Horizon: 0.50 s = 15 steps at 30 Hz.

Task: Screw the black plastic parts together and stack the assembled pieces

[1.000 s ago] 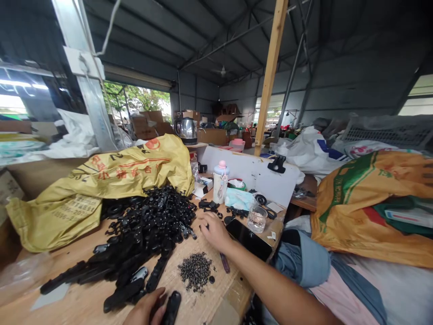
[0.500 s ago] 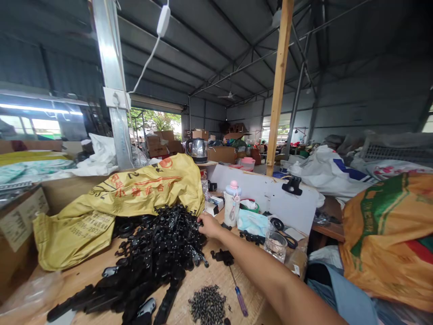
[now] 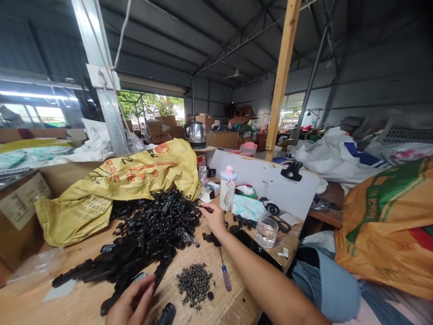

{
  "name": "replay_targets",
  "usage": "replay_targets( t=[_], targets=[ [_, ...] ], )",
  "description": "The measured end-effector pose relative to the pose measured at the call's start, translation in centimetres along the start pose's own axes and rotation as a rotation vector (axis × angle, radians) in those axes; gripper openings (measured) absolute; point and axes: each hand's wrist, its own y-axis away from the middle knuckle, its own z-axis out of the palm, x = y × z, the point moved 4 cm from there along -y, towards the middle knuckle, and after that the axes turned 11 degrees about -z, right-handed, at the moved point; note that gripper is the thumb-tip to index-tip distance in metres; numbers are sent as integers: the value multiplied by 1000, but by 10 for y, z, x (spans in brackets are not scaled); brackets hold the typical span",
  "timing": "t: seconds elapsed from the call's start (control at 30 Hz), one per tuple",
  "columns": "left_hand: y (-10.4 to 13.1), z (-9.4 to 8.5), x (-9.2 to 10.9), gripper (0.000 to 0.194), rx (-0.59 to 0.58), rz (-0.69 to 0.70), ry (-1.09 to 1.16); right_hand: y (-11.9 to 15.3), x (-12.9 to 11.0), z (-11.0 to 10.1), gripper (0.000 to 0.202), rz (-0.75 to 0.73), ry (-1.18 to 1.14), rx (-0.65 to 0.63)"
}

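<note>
Black knobbly parts (image 3: 155,221) heaped beside right hand (image 3: 214,219), speckled bits (image 3: 193,283) mounded.

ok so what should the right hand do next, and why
Probably draw a small piece from the black pile toward the left hand. The right hand has its fingertips at the pile's right edge, and the left hand is by its near end. Whether the fingertips already pinch a piece is too small to tell.
</note>
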Motion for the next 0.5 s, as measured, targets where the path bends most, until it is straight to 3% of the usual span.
replay_targets(
  t=[0.17, 0.23, 0.3, 0.37, 0.5],
  targets=[
    [-10, -2, 45, 55, 84, 17, 137, 17, -47, -19, 14, -107, -107, 27],
    [-6, 6, 56, 55, 14, -80, 298, 28, -72, -30, 13, -191, -157, -1],
    [5, 20, 59, 50, -153, -203, 485, 42, -96, -40, 17, -320, -209, -39],
    [21, 33, 58, 43, -282, -283, 611, 58, -112, -49, 25, -327, -217, -64],
    [50, 48, 43, 45, -264, -378, 711, 98, -128, -47, 47, -133, -144, -129]
  ],
)
